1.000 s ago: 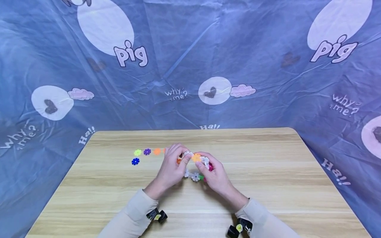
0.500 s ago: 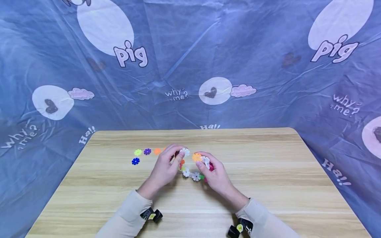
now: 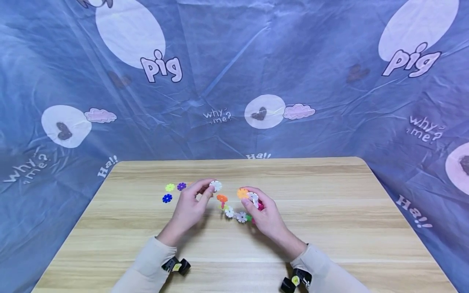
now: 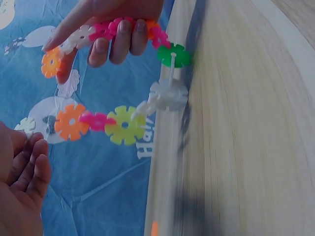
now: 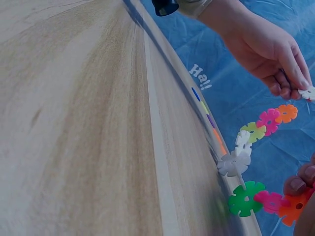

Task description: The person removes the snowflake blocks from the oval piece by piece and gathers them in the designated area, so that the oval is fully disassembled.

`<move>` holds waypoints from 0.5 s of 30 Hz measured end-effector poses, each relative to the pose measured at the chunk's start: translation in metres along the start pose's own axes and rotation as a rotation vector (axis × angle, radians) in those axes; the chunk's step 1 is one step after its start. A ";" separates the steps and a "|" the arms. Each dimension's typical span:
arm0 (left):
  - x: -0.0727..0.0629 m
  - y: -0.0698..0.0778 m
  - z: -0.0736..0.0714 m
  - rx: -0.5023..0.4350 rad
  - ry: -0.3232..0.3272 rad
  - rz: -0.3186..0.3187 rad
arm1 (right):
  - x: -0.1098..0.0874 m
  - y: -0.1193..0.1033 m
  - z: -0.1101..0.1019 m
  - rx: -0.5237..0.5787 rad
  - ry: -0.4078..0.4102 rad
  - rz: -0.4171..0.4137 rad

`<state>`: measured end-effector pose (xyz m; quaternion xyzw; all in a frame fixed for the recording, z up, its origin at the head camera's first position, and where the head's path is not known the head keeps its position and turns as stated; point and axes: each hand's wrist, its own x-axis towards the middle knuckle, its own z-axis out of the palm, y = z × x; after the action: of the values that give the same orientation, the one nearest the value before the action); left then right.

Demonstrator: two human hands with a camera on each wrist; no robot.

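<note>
My left hand (image 3: 188, 207) pinches a white snowflake-shaped plastic disc (image 3: 216, 186) between thumb and fingers, apart from the rest. My right hand (image 3: 267, 213) holds a chain of interlocked snowflake discs, with a light orange disc (image 3: 242, 193) at its upper end by the fingertips. From this hand the chain curves down through pink, a green disc (image 4: 173, 56) and white discs (image 4: 169, 95). It rises again through a yellow-green disc (image 4: 125, 125) and a pink one to an orange disc (image 4: 72, 122), its free end. That end hangs between both hands. My right fingers cover part of the chain.
On the wooden table (image 3: 234, 260), left of my left hand, lie a yellow-green disc (image 3: 169, 187), a purple disc (image 3: 181, 186) and a blue disc (image 3: 167, 198). My left hand mostly hides an orange one there. A blue printed cloth (image 3: 234, 73) hangs behind the table.
My left hand has moved left with the white disc, away from the light orange disc. The chain's orange free end has come into sight. My right hand has stayed nearly still.
</note>
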<state>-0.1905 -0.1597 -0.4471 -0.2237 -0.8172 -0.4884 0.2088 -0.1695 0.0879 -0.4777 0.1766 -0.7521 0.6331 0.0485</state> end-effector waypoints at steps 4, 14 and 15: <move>-0.002 -0.005 -0.007 -0.005 0.021 -0.007 | -0.001 0.000 -0.001 -0.013 0.001 0.000; -0.009 -0.011 -0.026 0.006 0.043 -0.140 | -0.003 -0.001 -0.001 -0.029 -0.002 0.010; -0.010 -0.012 -0.028 0.010 0.041 -0.164 | -0.003 -0.001 -0.001 -0.031 -0.002 0.012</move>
<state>-0.1860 -0.1915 -0.4486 -0.1447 -0.8306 -0.5045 0.1860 -0.1666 0.0894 -0.4772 0.1721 -0.7630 0.6213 0.0469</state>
